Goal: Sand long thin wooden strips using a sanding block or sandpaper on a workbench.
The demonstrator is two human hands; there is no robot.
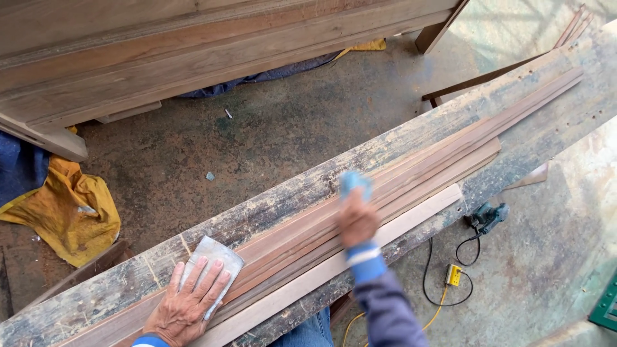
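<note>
A bundle of thin wooden strips (385, 186) is laid lengthwise along a worn workbench plank (308, 186), running from its near-left end toward the far-right end. The strips are kept nearer the plank's close edge, with one paler strip (360, 247) outermost on that side.

The left hand (186, 305) is spread flat, fingers released, pressed on a grey sanding sheet (215, 257) at the plank's left end (the sheet lies partly over the darker strips).

The right hand (357, 222) is clenched around a light blue sanding pad (355, 183), which is pressed on the strips about mid-length of the plank. Blue cuff and grey sleeve (385, 308) are seen behind it.

Around the plank: a large wooden frame (193, 51) is propped past the far edge, over a concrete floor (270, 141). A yellow cloth (71, 209) is crumpled on the floor off the left end. A green power tool (488, 215) with black cord is lying on the floor beyond the close edge, near a yellow plug box (454, 275).
</note>
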